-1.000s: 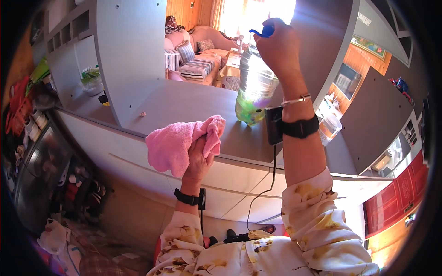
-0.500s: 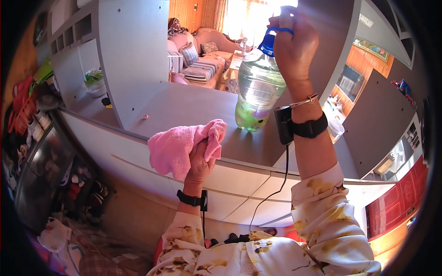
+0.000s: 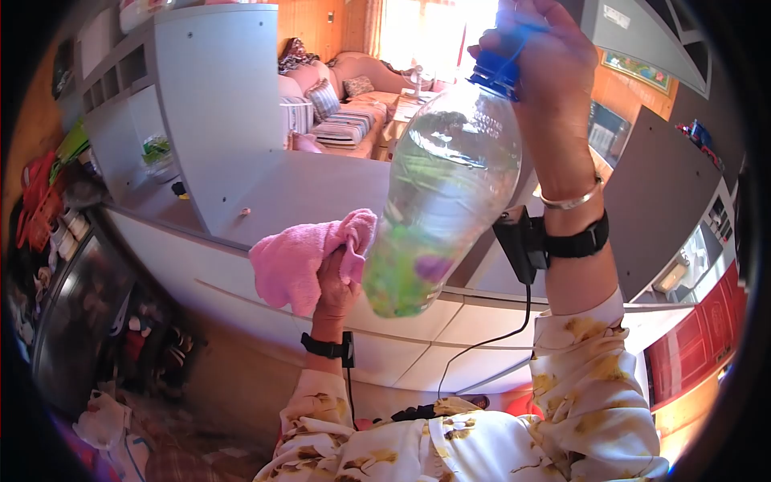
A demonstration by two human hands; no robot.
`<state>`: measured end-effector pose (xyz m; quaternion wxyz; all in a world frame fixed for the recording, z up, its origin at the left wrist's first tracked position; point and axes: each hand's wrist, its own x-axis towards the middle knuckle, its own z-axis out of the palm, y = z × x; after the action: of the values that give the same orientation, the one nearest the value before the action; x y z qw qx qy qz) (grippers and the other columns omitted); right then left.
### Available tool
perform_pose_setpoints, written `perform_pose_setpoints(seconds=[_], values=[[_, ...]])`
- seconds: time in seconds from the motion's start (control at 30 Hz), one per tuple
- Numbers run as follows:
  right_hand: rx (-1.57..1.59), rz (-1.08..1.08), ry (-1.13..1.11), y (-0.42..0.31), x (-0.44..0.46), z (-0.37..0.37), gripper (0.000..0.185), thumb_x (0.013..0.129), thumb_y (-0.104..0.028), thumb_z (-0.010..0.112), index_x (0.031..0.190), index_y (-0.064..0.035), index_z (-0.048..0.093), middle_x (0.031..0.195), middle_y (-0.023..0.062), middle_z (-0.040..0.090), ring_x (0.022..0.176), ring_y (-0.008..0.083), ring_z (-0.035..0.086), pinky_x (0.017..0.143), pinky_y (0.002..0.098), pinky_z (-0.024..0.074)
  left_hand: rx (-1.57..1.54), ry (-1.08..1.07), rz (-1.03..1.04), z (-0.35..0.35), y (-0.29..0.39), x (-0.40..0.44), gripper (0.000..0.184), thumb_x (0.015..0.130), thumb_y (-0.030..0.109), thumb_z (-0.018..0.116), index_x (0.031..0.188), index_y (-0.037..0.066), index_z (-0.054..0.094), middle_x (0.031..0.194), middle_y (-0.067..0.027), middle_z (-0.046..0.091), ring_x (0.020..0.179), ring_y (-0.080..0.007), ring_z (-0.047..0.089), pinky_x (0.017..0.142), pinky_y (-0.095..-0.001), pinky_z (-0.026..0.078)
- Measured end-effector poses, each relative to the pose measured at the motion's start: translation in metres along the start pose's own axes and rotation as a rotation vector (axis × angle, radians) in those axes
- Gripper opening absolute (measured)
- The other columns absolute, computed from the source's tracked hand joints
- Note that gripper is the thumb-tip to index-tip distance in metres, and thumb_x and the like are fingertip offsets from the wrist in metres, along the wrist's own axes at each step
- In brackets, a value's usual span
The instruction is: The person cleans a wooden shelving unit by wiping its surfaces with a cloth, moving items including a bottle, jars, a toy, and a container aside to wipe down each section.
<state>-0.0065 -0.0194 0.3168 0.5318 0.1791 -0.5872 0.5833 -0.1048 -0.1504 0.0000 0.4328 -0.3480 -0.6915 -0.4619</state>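
Observation:
A large clear plastic bottle (image 3: 454,177) with water and green and purple shapes inside hangs tilted, its base swung toward the lower left in front of the shelf edge. My right hand (image 3: 554,72) grips it from above by the blue handle and cap (image 3: 499,60); some fingers are blurred. Bunched in my left hand (image 3: 336,287) is a pink cloth (image 3: 293,261), held just left of the bottle's lower part. Whether cloth and bottle touch I cannot tell. Each wrist wears a black strap with a small box and cable.
Beneath the bottle runs a grey shelf top (image 3: 313,189) over white drawers (image 3: 401,329). An upright grey panel (image 3: 217,112) stands at left, with a plant in a glass bowl (image 3: 159,161) beyond it. Another grey panel (image 3: 671,201) rises at right. A sofa (image 3: 345,120) is behind.
My right hand has lifted the bottle off the shelf and brought it nearer, tilting its base to the lower left. My left hand with the cloth has shifted slightly left in view.

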Motion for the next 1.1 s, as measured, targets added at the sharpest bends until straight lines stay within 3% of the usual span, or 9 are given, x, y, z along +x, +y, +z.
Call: perform_pose_setpoints(seconds=[0.1,0.17,0.37,0.43,0.57,0.6,0.77,0.83,1.1], values=[[0.045,0.095,0.064,-0.015,0.000,-0.016,0.015,0.087,-0.001,0.047,0.101,-0.0012,0.053,0.064,0.0032,0.051,0.053,0.0144,0.056,0.049,0.0290,0.0502,-0.045,0.023,-0.002,0.005,-0.008,-0.005,0.035,0.091,0.026,0.055,0.111,-0.001,0.059,0.099,-0.0179,0.062,0.095,-0.0362,0.060,0.084,-0.0426,0.048],[0.163,0.088,-0.213,-0.025,-0.001,-0.041,0.012,0.091,-0.006,0.048,0.101,-0.0002,0.052,0.066,0.0035,0.052,0.054,0.0138,0.056,0.052,0.0295,0.0512,0.046,0.014,0.066,0.005,-0.012,-0.008,0.036,0.091,0.029,0.055,0.111,-0.002,0.059,0.097,-0.0181,0.063,0.095,-0.0366,0.060,0.084,-0.0428,0.048],[0.136,0.180,-0.209,-0.067,0.008,-0.083,0.012,0.094,-0.012,0.050,0.101,-0.0025,0.051,0.067,0.0012,0.052,0.053,0.0125,0.054,0.054,0.0311,0.0523,0.025,0.000,0.035,0.004,-0.004,-0.003,0.036,0.091,0.033,0.057,0.101,-0.001,0.061,0.096,-0.0171,0.063,0.093,-0.0348,0.060,0.083,-0.0427,0.047],[-0.039,0.297,-0.164,-0.089,0.020,-0.098,0.012,0.093,-0.013,0.051,0.100,-0.0035,0.051,0.067,0.0009,0.051,0.052,0.0125,0.053,0.054,0.0319,0.0523,0.009,0.011,-0.035,0.005,-0.003,-0.005,0.052,0.096,0.044,0.043,0.103,-0.004,0.061,0.101,-0.0171,0.062,0.098,-0.0322,0.058,0.089,-0.0406,0.044],[-0.145,0.146,-0.125,-0.090,0.038,-0.127,0.008,0.090,-0.007,0.053,0.095,-0.0024,0.054,0.065,0.0013,0.052,0.053,0.0134,0.055,0.051,0.0294,0.0492,-0.018,0.008,-0.050,0.005,-0.001,-0.003,0.054,0.096,0.045,0.043,0.104,-0.005,0.060,0.102,-0.0173,0.062,0.101,-0.0309,0.058,0.091,-0.0394,0.043],[-0.124,0.203,-0.402,-0.077,0.085,-0.184,0.020,0.095,-0.015,0.052,0.108,-0.0011,0.056,0.070,0.0009,0.053,0.057,0.0119,0.050,0.057,0.0303,0.0470,0.005,-0.019,-0.019,0.005,-0.001,-0.002,0.054,0.097,0.044,0.041,0.105,-0.007,0.060,0.103,-0.0170,0.062,0.102,-0.0301,0.057,0.092,-0.0385,0.042],[-0.263,0.088,-0.180,-0.041,0.102,-0.198,0.022,0.095,-0.018,0.053,0.111,-0.0027,0.054,0.071,-0.0002,0.051,0.059,0.0104,0.050,0.057,0.0289,0.0465,-0.045,-0.040,-0.039,0.005,0.001,-0.002,0.054,0.097,0.041,0.040,0.107,-0.008,0.059,0.105,-0.0162,0.061,0.103,-0.0286,0.057,0.093,-0.0371,0.041],[-0.314,0.075,0.044,-0.024,0.097,-0.189,0.014,0.090,-0.003,0.052,0.101,0.0007,0.058,0.070,0.0077,0.057,0.056,0.0178,0.056,0.058,0.0348,0.0531,-0.039,-0.020,-0.042,0.005,0.000,-0.004,0.048,0.097,0.038,0.044,0.109,-0.007,0.058,0.107,-0.0163,0.061,0.103,-0.0283,0.057,0.093,-0.0368,0.041],[-0.370,0.085,0.125,0.060,0.123,-0.231,0.022,0.088,-0.001,0.050,0.108,0.0018,0.059,0.077,0.0077,0.060,0.061,0.0137,0.059,0.057,0.0294,0.0526,-0.006,0.019,-0.011,0.007,-0.002,-0.006,0.040,0.095,0.034,0.050,0.108,-0.004,0.057,0.105,-0.0167,0.061,0.101,-0.0306,0.058,0.091,-0.0388,0.042]])
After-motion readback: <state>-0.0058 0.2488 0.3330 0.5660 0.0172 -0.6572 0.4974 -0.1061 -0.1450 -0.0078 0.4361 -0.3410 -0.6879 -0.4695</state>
